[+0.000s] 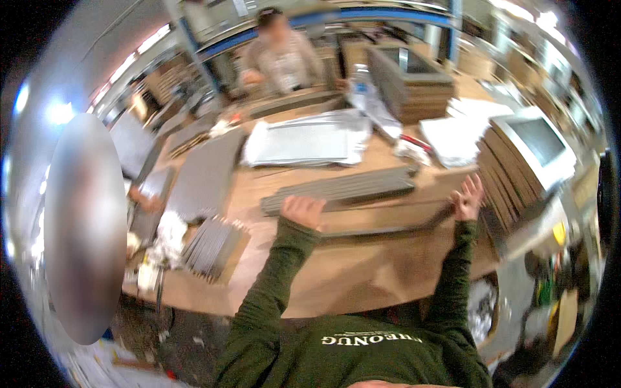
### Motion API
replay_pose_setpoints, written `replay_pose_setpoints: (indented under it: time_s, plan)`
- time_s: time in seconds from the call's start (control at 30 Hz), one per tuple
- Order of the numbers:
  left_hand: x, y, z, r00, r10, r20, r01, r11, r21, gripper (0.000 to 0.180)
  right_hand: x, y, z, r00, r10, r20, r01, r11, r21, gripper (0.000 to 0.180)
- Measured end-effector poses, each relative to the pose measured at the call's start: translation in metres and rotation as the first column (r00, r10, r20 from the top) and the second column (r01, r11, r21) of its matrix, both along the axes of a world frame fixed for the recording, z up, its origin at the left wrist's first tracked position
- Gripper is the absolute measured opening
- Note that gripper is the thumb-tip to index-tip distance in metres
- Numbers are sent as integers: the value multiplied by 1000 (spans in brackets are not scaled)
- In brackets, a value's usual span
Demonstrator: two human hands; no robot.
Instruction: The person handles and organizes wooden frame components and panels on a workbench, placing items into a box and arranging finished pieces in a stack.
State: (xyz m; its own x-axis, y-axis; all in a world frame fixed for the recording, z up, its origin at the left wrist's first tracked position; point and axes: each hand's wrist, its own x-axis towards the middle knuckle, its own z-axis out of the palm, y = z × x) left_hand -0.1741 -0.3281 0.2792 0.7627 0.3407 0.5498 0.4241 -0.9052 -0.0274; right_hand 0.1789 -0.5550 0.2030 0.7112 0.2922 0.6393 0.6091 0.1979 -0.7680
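Observation:
My left hand (303, 212) is closed at the left end of a long dark grey strip (381, 231), in front of a bundle of grey strips (349, 187). The dark strip runs across the table to my right hand (469, 197), where its far end bends upward. My right hand has its fingers raised and spread, and the strip's end lies beside its thumb. Whether the thumb presses on it is blurred. The bundle lies flat on the wooden table (304, 291), just beyond the strip.
White-topped stacked frames (537, 142) stand at the right. Further back are a framed panel on white wrapping (304, 142), a bottle (361, 77) and a tall frame stack (414, 90). Grey boards (204, 171) and short strips (210, 249) lie left. Co-workers are across and at left.

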Motion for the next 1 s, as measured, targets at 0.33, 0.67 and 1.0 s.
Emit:
replay_pose_setpoints:
  time_s: [0.33,0.67,1.0]
  plan:
    - [-255,111,-88,642,766,-13,-714,591,-375,63,-26,29,-27,990,-77,-122,117,925,363,54]
    - [-225,139,-120,678,724,-131,-718,612,-331,49,-3,12,-28,985,-144,-94,141,989,-38,60]
    - [-228,131,-111,733,566,-378,-671,508,-540,46,2,25,2,932,-96,-350,80,995,-60,49]
